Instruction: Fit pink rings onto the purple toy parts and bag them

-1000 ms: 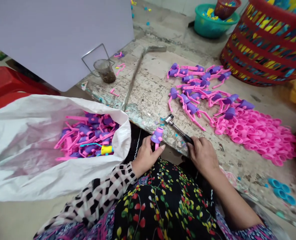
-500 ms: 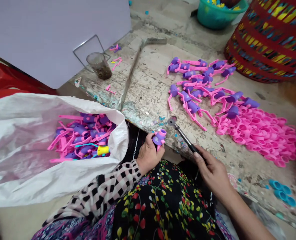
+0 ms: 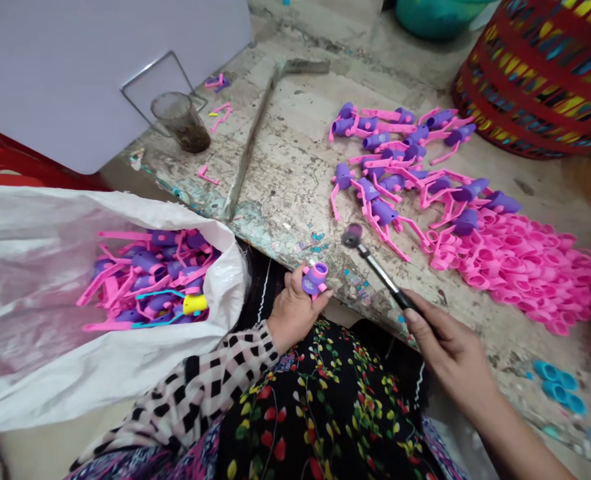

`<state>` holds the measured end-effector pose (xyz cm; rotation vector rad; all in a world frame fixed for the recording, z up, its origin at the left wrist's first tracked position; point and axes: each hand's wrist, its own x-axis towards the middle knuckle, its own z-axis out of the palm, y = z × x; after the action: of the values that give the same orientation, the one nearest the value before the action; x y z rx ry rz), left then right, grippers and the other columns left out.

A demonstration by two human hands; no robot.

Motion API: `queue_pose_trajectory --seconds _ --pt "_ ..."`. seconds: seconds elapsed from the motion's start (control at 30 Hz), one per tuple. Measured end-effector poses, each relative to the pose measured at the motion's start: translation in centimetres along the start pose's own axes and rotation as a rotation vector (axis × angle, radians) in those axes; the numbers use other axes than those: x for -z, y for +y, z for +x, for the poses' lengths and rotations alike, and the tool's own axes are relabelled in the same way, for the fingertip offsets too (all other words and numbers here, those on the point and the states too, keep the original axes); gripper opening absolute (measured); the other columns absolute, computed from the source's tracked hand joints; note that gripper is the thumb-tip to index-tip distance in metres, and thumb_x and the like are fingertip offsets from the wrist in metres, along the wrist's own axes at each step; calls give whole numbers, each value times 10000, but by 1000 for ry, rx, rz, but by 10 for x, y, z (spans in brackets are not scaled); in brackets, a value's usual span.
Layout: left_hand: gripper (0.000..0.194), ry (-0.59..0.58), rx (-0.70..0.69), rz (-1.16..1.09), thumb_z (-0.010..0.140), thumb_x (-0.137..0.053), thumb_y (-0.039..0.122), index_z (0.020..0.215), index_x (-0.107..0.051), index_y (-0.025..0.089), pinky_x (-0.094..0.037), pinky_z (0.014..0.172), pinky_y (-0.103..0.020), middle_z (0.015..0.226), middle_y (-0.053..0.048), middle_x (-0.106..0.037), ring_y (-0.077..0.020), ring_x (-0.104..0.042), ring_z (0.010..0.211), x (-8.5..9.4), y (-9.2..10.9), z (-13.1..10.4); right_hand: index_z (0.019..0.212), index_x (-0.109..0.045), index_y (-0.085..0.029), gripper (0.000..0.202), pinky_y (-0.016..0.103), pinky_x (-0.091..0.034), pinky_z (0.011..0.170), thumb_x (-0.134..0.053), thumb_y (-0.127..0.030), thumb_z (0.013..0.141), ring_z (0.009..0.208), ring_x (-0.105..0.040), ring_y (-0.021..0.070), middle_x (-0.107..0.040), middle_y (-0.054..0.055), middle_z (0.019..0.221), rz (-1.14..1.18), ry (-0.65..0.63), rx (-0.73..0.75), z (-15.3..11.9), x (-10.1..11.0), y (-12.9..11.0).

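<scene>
In the head view my left hand (image 3: 291, 308) is closed around a small purple and pink plastic part (image 3: 315, 279), its round open end facing up, just off the near edge of the worn table. My right hand (image 3: 442, 343) grips the black handle of what looks like a ratchet wrench (image 3: 381, 272), with a shiny shaft. Its round head is blurred and hovers above the table, apart from the purple part. Beyond it lie several assembled purple and pink pieces (image 3: 384, 212), beside a heap of loose pink rings (image 3: 528, 270).
A white sack (image 3: 35, 393) at left holds similar pieces and a yellow one. On the table are a metal bar (image 3: 252, 150), a glass (image 3: 180, 123) with brown contents and blue rings (image 3: 560, 387). A red basket (image 3: 520, 80) and a green basin (image 3: 438, 17) stand at the back.
My right hand has moved right and slightly down with the tool, whose head is now blurred. The purple part in my left hand has tipped slightly, showing more of its opening. The view has shifted.
</scene>
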<state>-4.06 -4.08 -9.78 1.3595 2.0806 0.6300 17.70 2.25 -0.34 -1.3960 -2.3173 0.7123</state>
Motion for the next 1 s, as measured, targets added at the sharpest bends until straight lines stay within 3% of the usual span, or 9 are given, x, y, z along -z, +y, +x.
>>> queue_pose_trajectory --seconds 0.1,0.2,0.27,0.47,0.77,0.9,1.0 --pt "684 5 18 9 861 -530 523 1341 -158 207 -512 812 -402 1244 -162 -497 -294 -671 989 0 1 1 1282 -574 -220 388 370 -578 788 -480 -331 923 928 -707 251 -721 92 1086 -74 72 62 -5 -2 4" --pt "694 0 28 -2 862 -531 504 1358 -162 190 -509 834 -408 1243 -169 -499 -297 -660 1011 0 1 2 1268 -590 -224 385 367 -595 700 -463 -353 929 829 -724 247 -740 81 1014 -214 -140 79 -8 -6 13" --pt "701 -6 15 -15 864 -530 493 1368 -156 180 -506 854 -410 1247 -171 -497 -299 -640 1053 1 0 3 1266 -593 -226 383 349 -597 681 -456 -357 934 821 -726 237 -743 73 996 -217 -194 46 -8 -4 15" --pt "707 -14 -5 -11 867 -525 490 1373 -169 148 -508 849 -419 1234 -187 -500 -307 -615 1087 5 1 3 1222 -626 -195 365 355 -581 820 -504 -345 912 943 -712 247 -723 92 1107 -1 33 3 -6 9 0" --pt "725 -68 -7 36 871 -511 507 1391 -181 124 -492 894 -411 1257 -201 -483 -320 -576 1157 10 2 5 1244 -611 -161 382 338 -588 780 -507 -328 917 905 -720 236 -736 101 1060 43 86 -67 -12 -2 -1" --pt "716 -122 8 43 876 -513 481 1409 -173 146 -487 901 -395 1266 -187 -489 -300 -589 1134 15 3 7 1274 -593 -176 394 345 -589 736 -472 -323 930 854 -719 232 -734 99 1020 -131 -77 86 -11 -2 -1" --pt "710 -147 -3 40 879 -513 463 1416 -162 159 -479 910 -386 1278 -181 -484 -288 -571 1155 18 4 7 1283 -588 -194 393 325 -589 685 -470 -329 933 806 -720 220 -738 76 934 -172 -149 88 -8 5 -4"
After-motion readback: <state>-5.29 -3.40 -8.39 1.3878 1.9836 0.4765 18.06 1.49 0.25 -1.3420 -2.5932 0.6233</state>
